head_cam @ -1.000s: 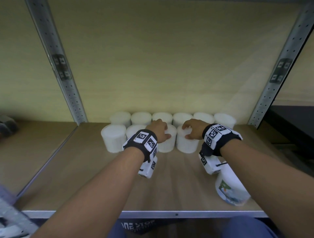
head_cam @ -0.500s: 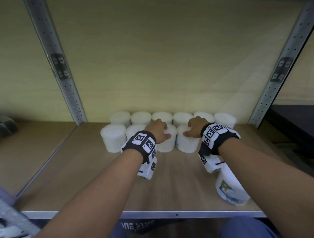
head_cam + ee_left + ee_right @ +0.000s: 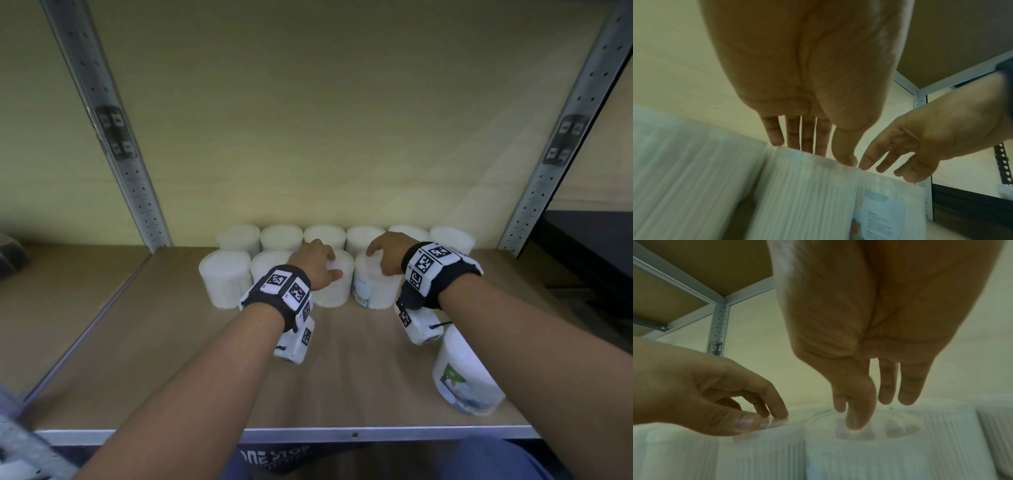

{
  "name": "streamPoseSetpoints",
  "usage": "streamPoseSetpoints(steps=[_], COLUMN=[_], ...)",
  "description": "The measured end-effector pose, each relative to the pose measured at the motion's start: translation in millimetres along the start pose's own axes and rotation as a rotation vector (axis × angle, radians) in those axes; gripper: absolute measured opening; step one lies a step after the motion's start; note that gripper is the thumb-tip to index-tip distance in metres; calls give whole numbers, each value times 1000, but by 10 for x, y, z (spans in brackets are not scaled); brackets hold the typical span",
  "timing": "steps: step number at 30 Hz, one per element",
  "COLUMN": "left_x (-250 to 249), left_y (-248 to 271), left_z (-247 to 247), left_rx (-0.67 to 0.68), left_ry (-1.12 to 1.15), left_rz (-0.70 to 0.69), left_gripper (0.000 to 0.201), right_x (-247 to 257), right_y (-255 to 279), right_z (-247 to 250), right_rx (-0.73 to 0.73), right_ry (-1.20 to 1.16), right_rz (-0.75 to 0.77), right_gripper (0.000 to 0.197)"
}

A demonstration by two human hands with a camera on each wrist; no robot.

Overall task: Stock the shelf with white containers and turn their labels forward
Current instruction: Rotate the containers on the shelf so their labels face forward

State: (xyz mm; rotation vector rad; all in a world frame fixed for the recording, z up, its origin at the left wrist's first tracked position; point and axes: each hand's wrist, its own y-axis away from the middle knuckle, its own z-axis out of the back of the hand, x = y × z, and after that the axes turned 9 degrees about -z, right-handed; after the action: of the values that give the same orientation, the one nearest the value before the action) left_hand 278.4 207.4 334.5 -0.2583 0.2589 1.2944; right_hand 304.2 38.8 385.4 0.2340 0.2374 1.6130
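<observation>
White ribbed containers stand in two rows at the back of the wooden shelf (image 3: pixel 164 346). My left hand (image 3: pixel 318 263) (image 3: pixel 813 152) rests on the third front-row container (image 3: pixel 334 291) (image 3: pixel 797 194), thumb and fingertips curled onto its lid rim. My right hand (image 3: pixel 387 253) (image 3: pixel 869 410) grips the lid of the neighbouring container (image 3: pixel 376 291) (image 3: pixel 859 456). A blue-white label (image 3: pixel 362 291) (image 3: pixel 879 216) shows on that container's left front. In the right wrist view my left hand (image 3: pixel 756 417) pinches the lid beside it.
One more white container (image 3: pixel 466 380) with a picture label leans at the shelf's right front, near the metal front edge (image 3: pixel 342 435). Perforated steel uprights (image 3: pixel 113 137) (image 3: pixel 561 144) flank the bay. Two front-row containers (image 3: pixel 224 277) stand left of my hands.
The container under my right hand has turned, so a strip of its label now shows on its left front. My right hand twisted with it. My left hand stayed on its lid.
</observation>
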Motion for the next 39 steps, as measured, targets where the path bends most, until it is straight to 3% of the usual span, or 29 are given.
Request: streamPoseSetpoints(steps=[4, 8, 16, 23, 27, 30, 39], left_x=[-5, -2, 3, 0, -2, -1, 5], left_y=[13, 5, 5, 4, 11, 7, -1], left_z=[-1, 0, -10, -8, -2, -6, -10], left_rx=[-2, -1, -3, -2, 0, 3, 16], left_ry=[13, 13, 19, 25, 23, 24, 24], left_rz=[3, 2, 2, 3, -1, -1, -2], left_gripper=[49, 49, 49, 48, 49, 49, 49], right_x=[36, 48, 40, 17, 44, 43, 24], right_y=[-34, -49, -67, 10, 1, -45, -95], right_z=[-46, -123, -115, 0, -13, -89, -165], right_rx=[-152, -91, -82, 51, -51, -161, -132], right_ry=[0, -13, 28, -41, -91, -40, -3], right_rz=[-55, -82, -79, -16, -9, -72, -81], right_gripper=[45, 56, 60, 58, 48, 56, 61])
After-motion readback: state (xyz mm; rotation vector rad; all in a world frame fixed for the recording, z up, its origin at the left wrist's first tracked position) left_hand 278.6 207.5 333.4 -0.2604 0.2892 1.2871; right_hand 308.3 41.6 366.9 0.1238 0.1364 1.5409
